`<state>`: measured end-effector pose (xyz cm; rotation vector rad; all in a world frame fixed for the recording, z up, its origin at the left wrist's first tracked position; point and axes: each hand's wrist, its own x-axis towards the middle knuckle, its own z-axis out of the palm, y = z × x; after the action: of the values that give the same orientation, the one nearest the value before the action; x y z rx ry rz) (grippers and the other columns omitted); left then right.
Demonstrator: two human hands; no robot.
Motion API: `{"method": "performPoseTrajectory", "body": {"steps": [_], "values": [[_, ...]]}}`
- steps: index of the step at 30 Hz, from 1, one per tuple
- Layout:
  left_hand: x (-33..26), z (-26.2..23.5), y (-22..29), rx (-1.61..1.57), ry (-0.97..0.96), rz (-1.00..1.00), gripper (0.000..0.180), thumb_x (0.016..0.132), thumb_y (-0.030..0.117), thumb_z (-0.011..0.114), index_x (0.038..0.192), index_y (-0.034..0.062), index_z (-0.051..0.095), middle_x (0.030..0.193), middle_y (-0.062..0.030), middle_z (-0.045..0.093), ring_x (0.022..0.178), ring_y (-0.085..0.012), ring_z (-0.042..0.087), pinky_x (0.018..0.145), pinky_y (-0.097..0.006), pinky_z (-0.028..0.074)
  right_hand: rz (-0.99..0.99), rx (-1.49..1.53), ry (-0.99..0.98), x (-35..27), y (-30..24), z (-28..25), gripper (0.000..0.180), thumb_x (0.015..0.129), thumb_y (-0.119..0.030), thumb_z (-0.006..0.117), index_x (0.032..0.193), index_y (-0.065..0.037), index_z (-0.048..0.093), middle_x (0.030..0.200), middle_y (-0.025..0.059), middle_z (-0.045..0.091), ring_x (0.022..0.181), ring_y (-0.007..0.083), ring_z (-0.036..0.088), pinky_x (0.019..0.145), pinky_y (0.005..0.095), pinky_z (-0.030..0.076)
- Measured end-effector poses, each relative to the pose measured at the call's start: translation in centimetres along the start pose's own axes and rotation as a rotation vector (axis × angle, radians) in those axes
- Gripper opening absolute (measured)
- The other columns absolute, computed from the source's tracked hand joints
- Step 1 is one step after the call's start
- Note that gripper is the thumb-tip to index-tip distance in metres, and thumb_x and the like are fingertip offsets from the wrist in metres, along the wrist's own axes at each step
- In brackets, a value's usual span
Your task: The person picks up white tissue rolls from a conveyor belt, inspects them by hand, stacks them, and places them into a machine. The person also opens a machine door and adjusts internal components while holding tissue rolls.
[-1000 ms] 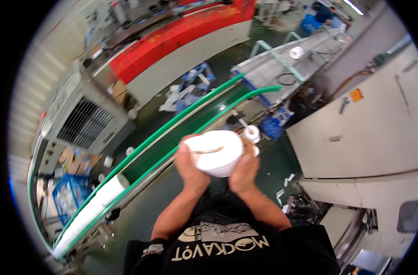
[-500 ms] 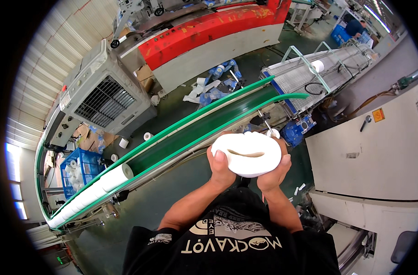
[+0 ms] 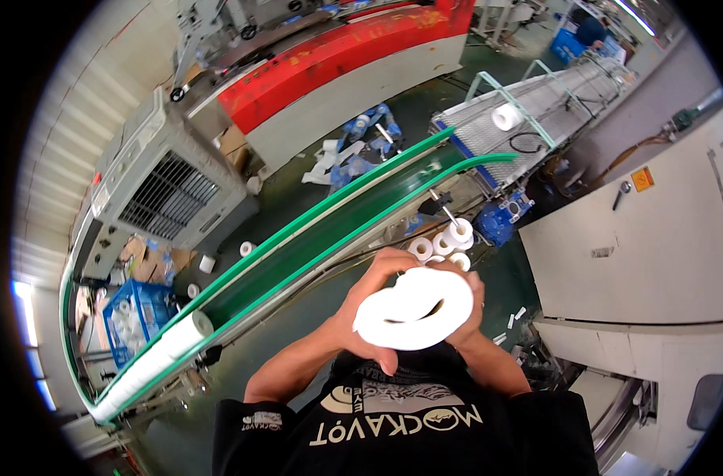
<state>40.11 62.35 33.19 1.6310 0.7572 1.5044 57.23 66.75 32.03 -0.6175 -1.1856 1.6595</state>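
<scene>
Both my hands grip a squashed white paper roll [image 3: 421, 292] in front of my chest. Its core hole is bent into a narrow curved slit. My left hand [image 3: 369, 297] wraps around the roll's left side, with the thumb low against it. Along the right side curls my right hand [image 3: 474, 311], its fingers partly hidden behind the paper. Just beyond the hands, several round paper rolls [image 3: 443, 243] lie in a pile beside the conveyor.
A green-railed conveyor [image 3: 298, 247] runs diagonally past me, with white rolls [image 3: 188, 333] lined up at its lower left. Another roll [image 3: 506, 117] is on the metal mesh belt [image 3: 552, 99]. An air cooler [image 3: 167, 178], blue crate [image 3: 149, 305] and beige cabinet [image 3: 639, 246] stand around.
The squashed roll has come lower and slightly left, tilting in my hands. The floor pile has come into view beyond them. On the mesh belt, the roll sits closer to the green conveyor.
</scene>
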Motion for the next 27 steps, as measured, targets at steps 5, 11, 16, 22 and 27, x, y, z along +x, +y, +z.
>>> {"method": "performPoseTrajectory", "body": {"steps": [5, 11, 16, 22, 27], "values": [[1.1, 0.5, 1.6, -0.058, -0.330, -0.061, 0.119, 0.063, 0.054, 0.091, 0.152, -0.0018, 0.035, 0.164, -0.0268, 0.019, 0.155, -0.0440, 0.007, 0.122, -0.058, 0.006, 0.044, -0.044, -0.231, -1.2, -0.8, -1.8, 0.054, 0.105, -0.041, 0.036, 0.118, 0.005, 0.063, 0.109, 0.0167, 0.072, 0.097, 0.0245, 0.072, 0.084, 0.0359, 0.058], [1.3, 1.6, 0.9, 0.114, -0.297, -0.043, 0.121, 0.061, 0.048, 0.090, 0.154, 0.0027, 0.029, 0.166, -0.0275, 0.006, 0.153, -0.0504, -0.005, 0.121, -0.062, 0.003, 0.394, 0.194, -0.295, -0.2, 0.0, -3.6, 0.068, 0.108, -0.044, 0.020, 0.120, 0.006, 0.063, 0.110, 0.0171, 0.071, 0.102, 0.0246, 0.070, 0.092, 0.0363, 0.056], [2.4, 0.3, 0.1, 0.154, -0.274, -0.063, 0.112, 0.062, 0.037, 0.091, 0.150, -0.0014, 0.032, 0.155, -0.0243, 0.031, 0.151, -0.0446, 0.013, 0.121, -0.057, 0.013, 0.165, -0.144, -0.137, 1.7, 0.4, -3.2, 0.058, 0.109, -0.039, 0.022, 0.126, 0.004, 0.057, 0.114, 0.0169, 0.067, 0.105, 0.0252, 0.066, 0.095, 0.0372, 0.050], [0.4, 0.3, -1.2, -0.170, -0.091, -0.304, 0.112, 0.063, 0.031, 0.092, 0.150, -0.0032, 0.031, 0.139, -0.0132, 0.050, 0.131, -0.0240, 0.049, 0.114, -0.038, 0.034, -0.136, -0.320, -0.179, -0.8, -1.0, -3.2, 0.094, 0.095, -0.041, 0.068, 0.157, 0.006, 0.015, 0.152, 0.0226, 0.037, 0.141, 0.0313, 0.040, 0.118, 0.0430, 0.029], [1.7, 2.1, -1.0, -0.122, 0.069, -0.304, 0.105, 0.060, 0.039, 0.095, 0.139, -0.0024, 0.039, 0.125, -0.0133, 0.051, 0.118, -0.0229, 0.051, 0.103, -0.037, 0.040, 0.225, -0.387, -0.361, -0.6, -2.2, -3.3, 0.121, 0.065, -0.032, 0.093, 0.154, 0.005, 0.021, 0.149, 0.0190, 0.040, 0.139, 0.0268, 0.042, 0.116, 0.0402, 0.032]]}}
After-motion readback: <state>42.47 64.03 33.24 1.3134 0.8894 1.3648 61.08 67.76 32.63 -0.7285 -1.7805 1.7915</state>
